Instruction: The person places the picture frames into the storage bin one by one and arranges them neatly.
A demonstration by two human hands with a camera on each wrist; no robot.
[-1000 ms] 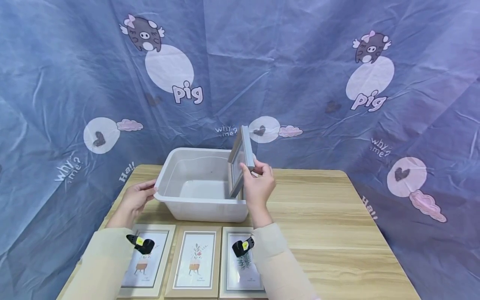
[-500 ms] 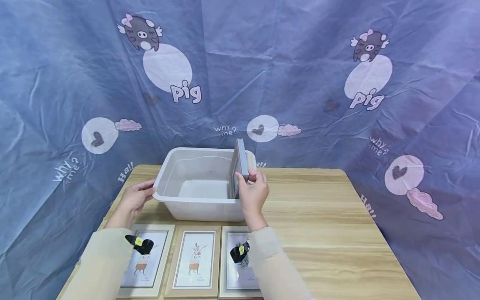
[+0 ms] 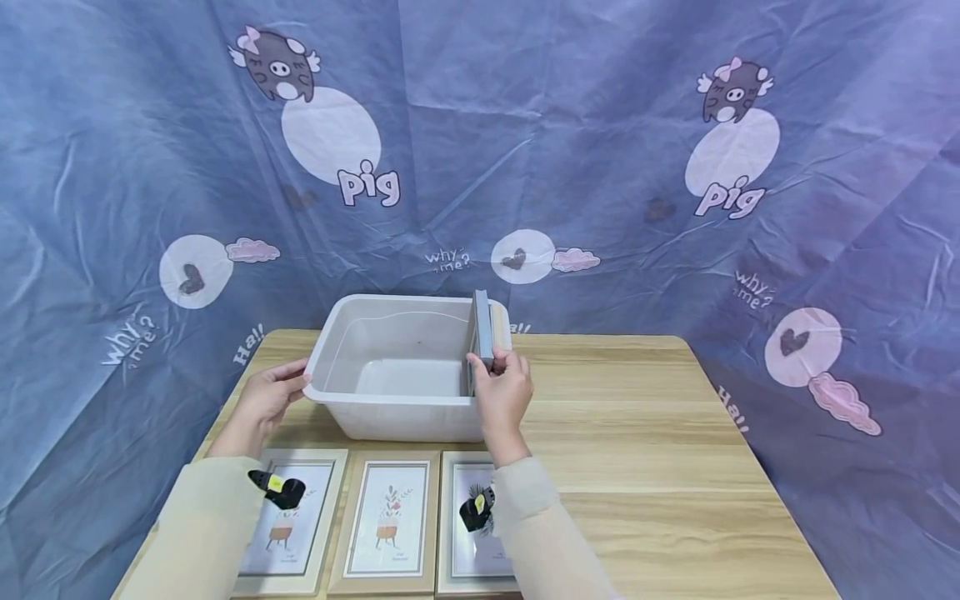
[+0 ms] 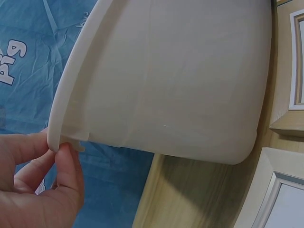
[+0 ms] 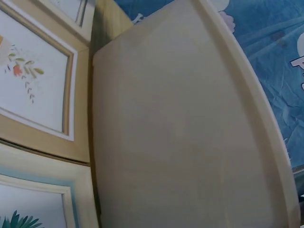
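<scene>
A white plastic tub [image 3: 405,419] stands on the wooden table. My left hand [image 3: 264,402] pinches its rim at the near left corner; in the left wrist view the thumb and fingers [image 4: 69,175] close on the lip. At the tub's right end, my right hand [image 3: 506,398] holds a grey picture frame [image 3: 482,323] by its near upper corner. That frame stands on edge inside the tub, its top rising above the rim. Just right of it is a light wood-coloured frame [image 3: 497,323], also on edge. The right wrist view shows the tub's outer wall [image 5: 180,118] but hardly any of the hand.
Along the table's front lie a cream picture frame [image 3: 339,467], a tan one [image 3: 431,508] and a whitish one [image 3: 447,533], side by side before the tub. Bare wooden tabletop [image 3: 637,433] extends to the right. A blue printed cloth [image 3: 637,167] hangs behind.
My right hand has lowered the grey frame into the tub, from tilted above the rim to upright beside the light wood-coloured frame. The left hand keeps its grip on the rim.
</scene>
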